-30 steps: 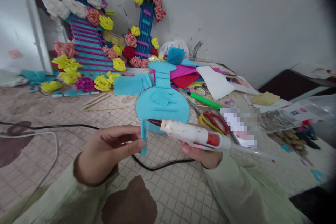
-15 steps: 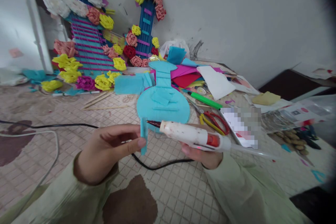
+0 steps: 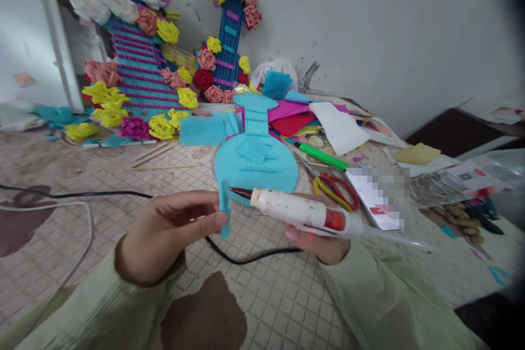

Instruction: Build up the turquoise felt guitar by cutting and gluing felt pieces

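Between thumb and fingers, my left hand (image 3: 174, 232) pinches a narrow light-blue strip (image 3: 225, 209), held upright. My right hand (image 3: 314, 243) is wrapped round a white glue gun (image 3: 295, 209), its dark nozzle pointing left at the strip's upper part. Nozzle tip and strip are very close; whether they touch I cannot tell. Just beyond them lies a light-blue guitar-shaped cutout (image 3: 270, 178) with a round body and a neck. A loose light-blue piece (image 3: 256, 151) and thin raised strips lie on its body.
Scissors (image 3: 338, 188) with red and yellow handles, a green cutter (image 3: 322, 157) and a phone (image 3: 373, 202) lie to the right. Coloured sheets (image 3: 291, 123) are piled behind. Flower-covered decorations (image 3: 137, 71) lean on the wall. A black cable (image 3: 254, 258) runs below my hands.
Both hands keep their holds, with the nozzle still beside the strip. The strip has risen very slightly, and the view has shifted a little.
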Demonstrator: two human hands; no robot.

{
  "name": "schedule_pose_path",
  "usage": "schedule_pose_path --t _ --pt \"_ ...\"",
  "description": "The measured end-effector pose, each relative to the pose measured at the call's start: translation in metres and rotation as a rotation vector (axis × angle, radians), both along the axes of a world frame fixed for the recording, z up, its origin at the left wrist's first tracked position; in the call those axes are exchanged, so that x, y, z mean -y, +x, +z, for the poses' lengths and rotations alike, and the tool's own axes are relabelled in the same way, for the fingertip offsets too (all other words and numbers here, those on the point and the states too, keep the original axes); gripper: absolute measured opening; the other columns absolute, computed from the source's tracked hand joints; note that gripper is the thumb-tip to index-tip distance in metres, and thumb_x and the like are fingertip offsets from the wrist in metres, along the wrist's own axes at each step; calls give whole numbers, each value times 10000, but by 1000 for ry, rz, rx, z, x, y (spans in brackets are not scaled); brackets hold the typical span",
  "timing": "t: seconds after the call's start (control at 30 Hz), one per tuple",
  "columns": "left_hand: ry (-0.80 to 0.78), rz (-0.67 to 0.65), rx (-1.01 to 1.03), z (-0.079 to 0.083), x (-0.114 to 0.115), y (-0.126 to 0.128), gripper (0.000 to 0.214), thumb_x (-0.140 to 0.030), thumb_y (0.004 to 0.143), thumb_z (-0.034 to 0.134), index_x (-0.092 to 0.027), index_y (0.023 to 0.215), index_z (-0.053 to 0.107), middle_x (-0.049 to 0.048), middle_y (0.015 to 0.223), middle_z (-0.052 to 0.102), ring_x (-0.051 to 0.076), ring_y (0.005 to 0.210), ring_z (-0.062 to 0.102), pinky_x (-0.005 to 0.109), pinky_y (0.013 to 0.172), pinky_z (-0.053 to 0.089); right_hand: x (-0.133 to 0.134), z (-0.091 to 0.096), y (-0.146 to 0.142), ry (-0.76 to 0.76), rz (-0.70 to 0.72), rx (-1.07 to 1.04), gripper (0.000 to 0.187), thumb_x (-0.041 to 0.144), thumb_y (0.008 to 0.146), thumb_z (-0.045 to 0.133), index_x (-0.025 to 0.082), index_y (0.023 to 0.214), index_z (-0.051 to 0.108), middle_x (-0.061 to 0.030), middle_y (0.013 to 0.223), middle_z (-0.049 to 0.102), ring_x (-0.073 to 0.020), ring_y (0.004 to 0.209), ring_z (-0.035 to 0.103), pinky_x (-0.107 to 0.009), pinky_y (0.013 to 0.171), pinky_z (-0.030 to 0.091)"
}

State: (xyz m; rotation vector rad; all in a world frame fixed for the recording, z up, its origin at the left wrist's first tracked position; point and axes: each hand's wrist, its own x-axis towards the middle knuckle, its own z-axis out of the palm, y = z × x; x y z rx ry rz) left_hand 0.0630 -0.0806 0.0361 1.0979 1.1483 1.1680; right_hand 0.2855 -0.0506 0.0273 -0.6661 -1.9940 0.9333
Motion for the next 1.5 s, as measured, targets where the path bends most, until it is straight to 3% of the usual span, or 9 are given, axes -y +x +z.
schedule_pose_path --t 0.23,0.8,1.5 --pt "16 -11 -27 1 -1 0 112 -165 600 715 -259 661 712 -36 557 646 92 546 561 186 555 460 0 0 0 70 -5 26 290 301 770 528 201 562 352 40 517 373 -95 460 386 -232 428 309" --pt "-54 72 16 4 0 3 117 -166 573 731 -237 662 703 -27 566 651 102 550 569 213 571 470 1 2 -1 -52 42 2 250 205 703 564 198 555 363 39 503 380 -100 435 385 -238 412 286" --pt "-57 119 74 5 -2 4 150 -155 549 754 -239 667 717 -44 540 653 80 519 566 174 536 470 1 1 -1 -33 52 49 257 209 687 573 200 549 357 29 504 390 -112 440 414 -245 419 301"
